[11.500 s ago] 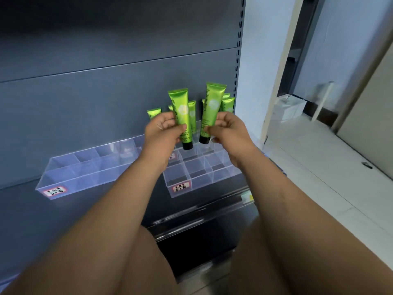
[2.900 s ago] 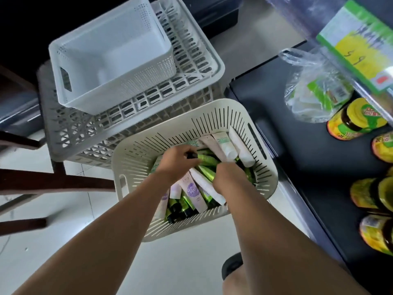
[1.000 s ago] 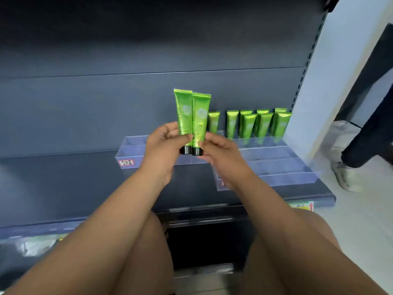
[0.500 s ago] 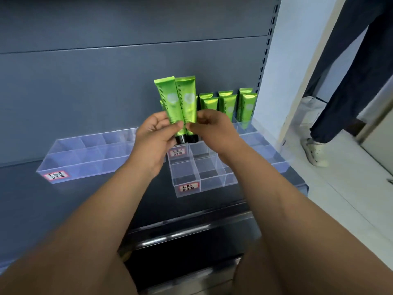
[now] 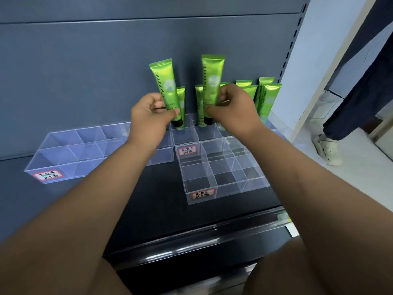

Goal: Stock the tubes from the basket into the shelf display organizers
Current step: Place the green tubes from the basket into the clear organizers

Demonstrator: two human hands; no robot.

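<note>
My left hand (image 5: 150, 116) grips a green tube (image 5: 164, 86) upright, black cap down, above the back row of the clear shelf organizers. My right hand (image 5: 232, 108) pinches a second green tube (image 5: 211, 79), also cap down, just right of the first. Several more green tubes (image 5: 266, 96) stand in the back compartments of the rear right organizer (image 5: 185, 135). A front organizer (image 5: 223, 179) and a long left organizer (image 5: 70, 154) hold nothing. The basket is out of view.
The dark shelf board (image 5: 161, 194) carries the organizers, with a grey back panel (image 5: 85, 71) behind. Red-edged labels (image 5: 203, 193) mark the organizer fronts. A person's dark trouser leg and pale shoe (image 5: 328, 149) stand on the floor at the right.
The two tubes, held side by side half a second ago, are now apart, one in each hand. Both hands have moved closer to the back compartments.
</note>
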